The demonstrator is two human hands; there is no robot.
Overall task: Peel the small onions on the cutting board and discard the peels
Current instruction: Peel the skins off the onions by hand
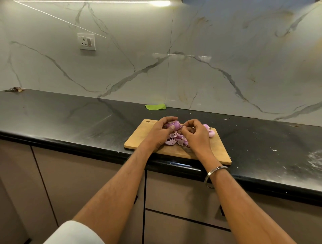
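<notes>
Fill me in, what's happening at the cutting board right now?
A person is peeling small onions over a wooden cutting board on a black counter. The left hand grips a purple onion while the right hand pinches at its skin. A heap of loose peels lies on the board beneath the hands, not yet discarded. A couple of peeled onions sit at the board's far right.

A pale marble-look wall [191, 52] with grey and rusty veins rises behind the black stone bench [69, 118], and a seam divides its panels. A white socket plate [86, 41] is set in it on the left. A strip light [97, 2] glares along the top edge. Below the bench, brownish cabinet fronts [83, 174] with dark gaps run across. White specks dust the bench at right.
</notes>
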